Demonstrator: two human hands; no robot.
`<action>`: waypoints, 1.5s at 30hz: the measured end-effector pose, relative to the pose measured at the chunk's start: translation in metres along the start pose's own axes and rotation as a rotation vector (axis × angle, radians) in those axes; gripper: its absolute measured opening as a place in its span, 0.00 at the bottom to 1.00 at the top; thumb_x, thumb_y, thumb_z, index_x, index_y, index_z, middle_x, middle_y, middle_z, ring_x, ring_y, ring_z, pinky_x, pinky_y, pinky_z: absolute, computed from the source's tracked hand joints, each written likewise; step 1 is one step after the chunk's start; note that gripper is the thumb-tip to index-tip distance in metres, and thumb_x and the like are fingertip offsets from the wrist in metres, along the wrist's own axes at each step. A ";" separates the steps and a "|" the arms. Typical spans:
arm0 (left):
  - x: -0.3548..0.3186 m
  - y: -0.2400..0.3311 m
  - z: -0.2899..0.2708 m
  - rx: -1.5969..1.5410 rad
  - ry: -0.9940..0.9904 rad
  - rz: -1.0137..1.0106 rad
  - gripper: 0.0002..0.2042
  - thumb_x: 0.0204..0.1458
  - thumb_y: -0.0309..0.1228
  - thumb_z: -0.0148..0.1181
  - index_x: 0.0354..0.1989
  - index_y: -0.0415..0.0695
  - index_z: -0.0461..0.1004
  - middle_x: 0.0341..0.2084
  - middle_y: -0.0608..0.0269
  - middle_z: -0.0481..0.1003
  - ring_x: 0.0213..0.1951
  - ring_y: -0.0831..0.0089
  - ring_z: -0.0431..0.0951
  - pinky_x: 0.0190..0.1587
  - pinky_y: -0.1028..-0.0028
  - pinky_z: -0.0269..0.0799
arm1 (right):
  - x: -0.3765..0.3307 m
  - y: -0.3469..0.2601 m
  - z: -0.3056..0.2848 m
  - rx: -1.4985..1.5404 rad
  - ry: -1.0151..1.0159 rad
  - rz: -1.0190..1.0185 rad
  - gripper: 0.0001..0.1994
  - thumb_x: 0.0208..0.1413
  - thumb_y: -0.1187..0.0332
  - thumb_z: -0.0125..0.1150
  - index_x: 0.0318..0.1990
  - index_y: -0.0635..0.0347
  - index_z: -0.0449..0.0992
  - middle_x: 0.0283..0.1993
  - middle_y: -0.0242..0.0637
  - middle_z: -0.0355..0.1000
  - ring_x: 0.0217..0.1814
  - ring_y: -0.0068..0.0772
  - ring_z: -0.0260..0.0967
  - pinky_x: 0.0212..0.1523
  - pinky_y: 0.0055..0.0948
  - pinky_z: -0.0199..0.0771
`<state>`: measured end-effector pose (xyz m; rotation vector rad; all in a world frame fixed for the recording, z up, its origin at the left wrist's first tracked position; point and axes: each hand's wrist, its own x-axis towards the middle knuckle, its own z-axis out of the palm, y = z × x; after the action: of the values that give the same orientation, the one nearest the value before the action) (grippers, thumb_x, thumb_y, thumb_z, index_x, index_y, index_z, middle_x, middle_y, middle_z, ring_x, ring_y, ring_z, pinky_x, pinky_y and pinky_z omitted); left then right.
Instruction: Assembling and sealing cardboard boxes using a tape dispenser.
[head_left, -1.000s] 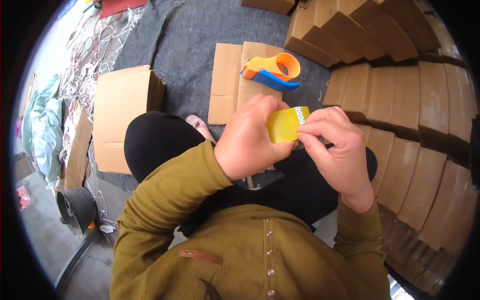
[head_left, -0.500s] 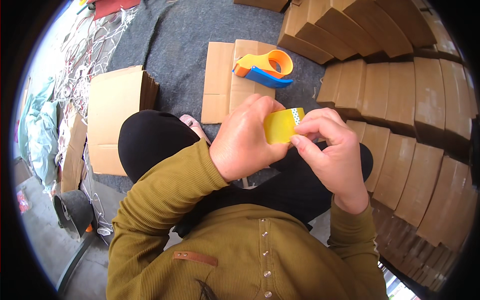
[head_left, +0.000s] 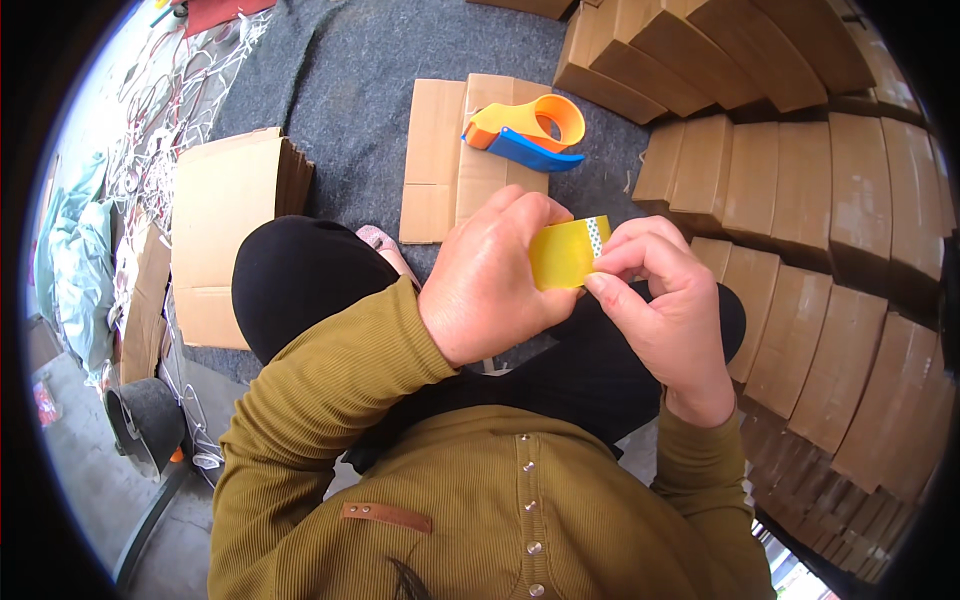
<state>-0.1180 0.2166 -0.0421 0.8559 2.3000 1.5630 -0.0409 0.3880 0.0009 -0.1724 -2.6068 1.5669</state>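
Grey mat (head_left: 352,95), left hand (head_left: 488,282) curled, right hand (head_left: 678,312) in apparent pinch.

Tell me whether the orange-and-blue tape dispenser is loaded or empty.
Empty: the tape dispenser has a bare orange ring, with no roll around it.

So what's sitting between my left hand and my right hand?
A yellow tape roll with a white dotted band, gripped by your left hand, your right hand's fingertips at its edge, in the head view.

Tape dispenser (head_left: 505,120) on folded cardboard (head_left: 430,180)
From afar I see a carton stack (head_left: 225,230) to its left, box rows (head_left: 780,180) right, tape roll (head_left: 560,258) on its near side.
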 end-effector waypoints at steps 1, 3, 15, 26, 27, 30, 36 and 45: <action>0.000 0.001 0.000 -0.007 0.010 0.001 0.21 0.40 0.29 0.75 0.42 0.36 0.74 0.36 0.50 0.75 0.39 0.57 0.80 0.43 0.67 0.76 | 0.000 -0.003 -0.001 -0.016 -0.004 -0.002 0.05 0.48 0.83 0.64 0.31 0.65 0.75 0.39 0.37 0.72 0.35 0.27 0.70 0.37 0.25 0.73; 0.000 0.001 0.000 -0.015 0.020 -0.002 0.21 0.40 0.29 0.75 0.42 0.36 0.74 0.36 0.50 0.75 0.39 0.57 0.80 0.43 0.67 0.76 | 0.001 -0.005 -0.002 -0.032 -0.010 -0.001 0.05 0.48 0.83 0.64 0.31 0.65 0.75 0.39 0.38 0.72 0.35 0.26 0.70 0.37 0.25 0.73; 0.001 0.001 0.001 0.030 -0.001 0.016 0.21 0.40 0.29 0.75 0.43 0.35 0.75 0.36 0.50 0.75 0.38 0.56 0.80 0.43 0.67 0.76 | 0.004 -0.005 -0.003 -0.095 -0.074 0.003 0.06 0.49 0.81 0.65 0.31 0.64 0.74 0.37 0.37 0.71 0.34 0.29 0.70 0.37 0.26 0.73; -0.001 -0.001 0.001 0.016 -0.047 0.004 0.22 0.39 0.29 0.75 0.42 0.35 0.75 0.36 0.49 0.75 0.38 0.56 0.80 0.43 0.66 0.76 | 0.000 0.001 -0.009 0.033 -0.109 0.055 0.06 0.49 0.82 0.63 0.30 0.65 0.72 0.40 0.38 0.70 0.35 0.27 0.70 0.36 0.25 0.74; 0.000 0.000 0.001 0.014 -0.048 0.003 0.22 0.39 0.29 0.75 0.42 0.35 0.75 0.36 0.49 0.75 0.38 0.56 0.80 0.43 0.66 0.76 | 0.000 -0.002 -0.009 0.032 -0.110 0.057 0.06 0.49 0.82 0.63 0.30 0.65 0.72 0.40 0.38 0.70 0.35 0.27 0.70 0.36 0.25 0.74; 0.001 0.001 0.000 0.021 -0.019 -0.010 0.22 0.39 0.29 0.75 0.43 0.35 0.74 0.36 0.49 0.75 0.38 0.56 0.80 0.42 0.67 0.76 | 0.002 -0.007 -0.006 -0.077 -0.110 0.013 0.06 0.49 0.82 0.64 0.29 0.65 0.72 0.41 0.38 0.69 0.35 0.25 0.70 0.37 0.24 0.74; -0.004 -0.002 0.002 0.062 -0.033 0.045 0.22 0.39 0.29 0.76 0.43 0.35 0.74 0.35 0.51 0.75 0.37 0.55 0.80 0.41 0.66 0.77 | -0.002 0.009 -0.007 0.076 -0.153 0.081 0.06 0.49 0.81 0.64 0.29 0.65 0.72 0.41 0.38 0.68 0.35 0.25 0.70 0.38 0.23 0.73; -0.003 -0.004 0.003 0.067 -0.061 0.053 0.22 0.38 0.28 0.75 0.43 0.35 0.74 0.35 0.51 0.75 0.37 0.54 0.80 0.41 0.66 0.77 | -0.002 0.010 -0.006 0.014 -0.129 0.090 0.06 0.50 0.81 0.63 0.31 0.65 0.71 0.39 0.37 0.68 0.34 0.24 0.69 0.37 0.23 0.73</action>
<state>-0.1153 0.2164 -0.0470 0.9752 2.3159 1.4668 -0.0377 0.3975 -0.0056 -0.1963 -2.7199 1.6786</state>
